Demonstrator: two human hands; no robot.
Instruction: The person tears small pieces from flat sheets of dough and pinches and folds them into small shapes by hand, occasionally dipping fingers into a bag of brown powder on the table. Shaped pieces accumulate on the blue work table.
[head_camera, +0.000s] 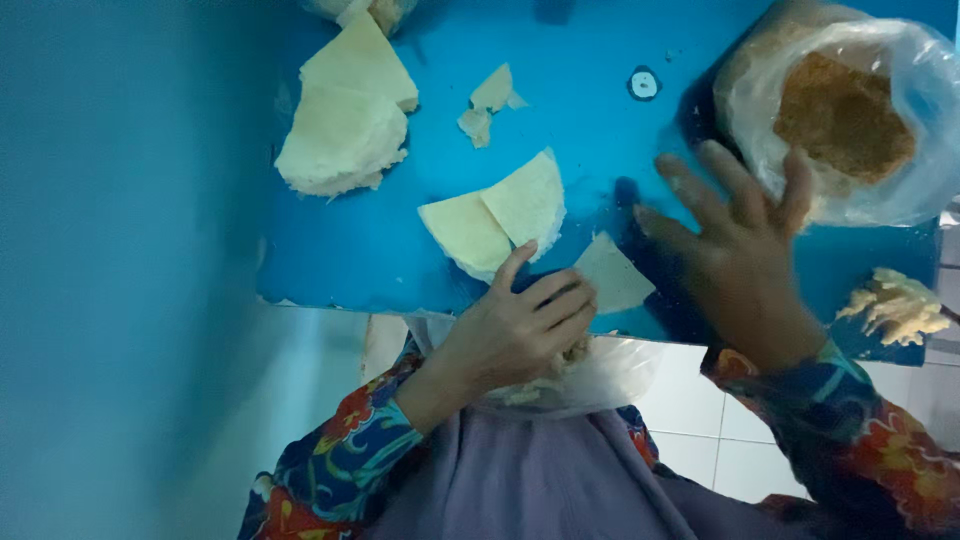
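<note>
Blue table (380, 260), matte, near edge under both wrists. Left hand (515, 335) curled, fingers bunched at that edge, thumb touching thin pale folded wrapper sheets (495, 215); grip contents unclear. Right hand (735, 250) spread wide, blurred, fingertips at clear plastic bag (900, 120) of brown crumbs, far right. Bare surface between them.

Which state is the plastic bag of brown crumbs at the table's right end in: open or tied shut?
Open. The plastic bag has its mouth spread wide, baring the brown crumbs inside, and the right hand reaches toward it.
</note>
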